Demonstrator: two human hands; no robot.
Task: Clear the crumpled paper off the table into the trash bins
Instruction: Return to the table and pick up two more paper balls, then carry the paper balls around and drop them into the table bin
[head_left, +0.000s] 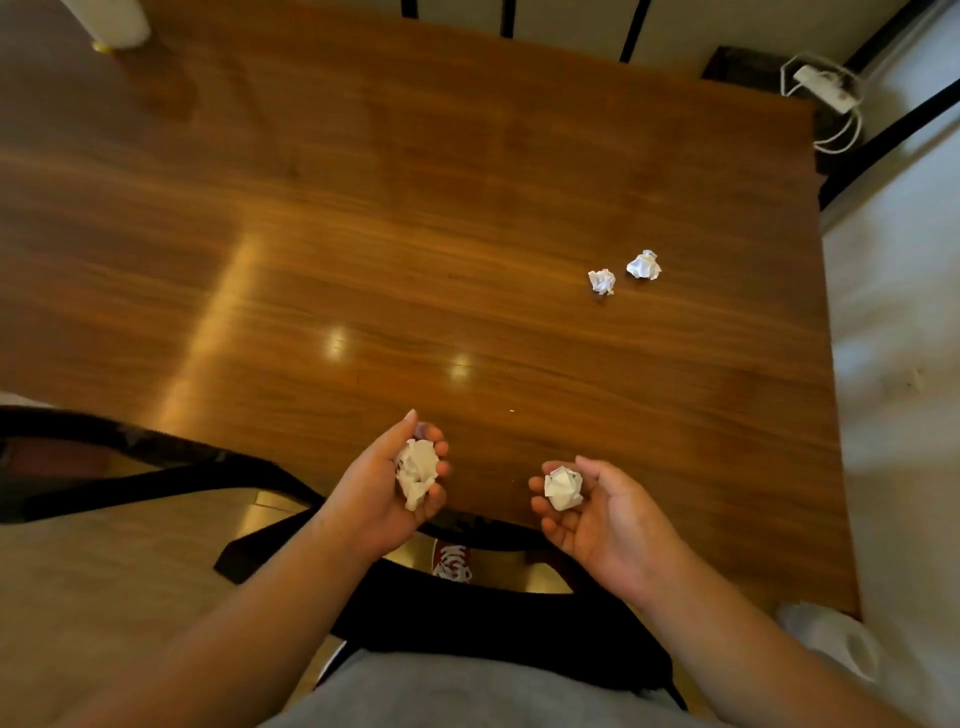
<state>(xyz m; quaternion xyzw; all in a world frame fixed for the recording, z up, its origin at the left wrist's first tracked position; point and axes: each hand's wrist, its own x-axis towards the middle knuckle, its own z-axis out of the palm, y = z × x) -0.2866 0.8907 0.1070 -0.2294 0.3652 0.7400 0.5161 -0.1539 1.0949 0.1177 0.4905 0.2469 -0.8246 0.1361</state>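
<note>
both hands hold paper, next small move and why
Probably swing the right hand to the white bag-like shape at the brown wooden table's near right corner, likely a bin, and drop its white crumpled paper ball. The left hand is full too, so the two loose balls must wait.

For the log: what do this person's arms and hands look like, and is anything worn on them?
No sleeve shows: the left forearm and right forearm are bare from the frame's lower edge to the wrists. The left hand and right hand wear no gloves, and no watch, ring, bracelet or marking is visible on either.
</note>
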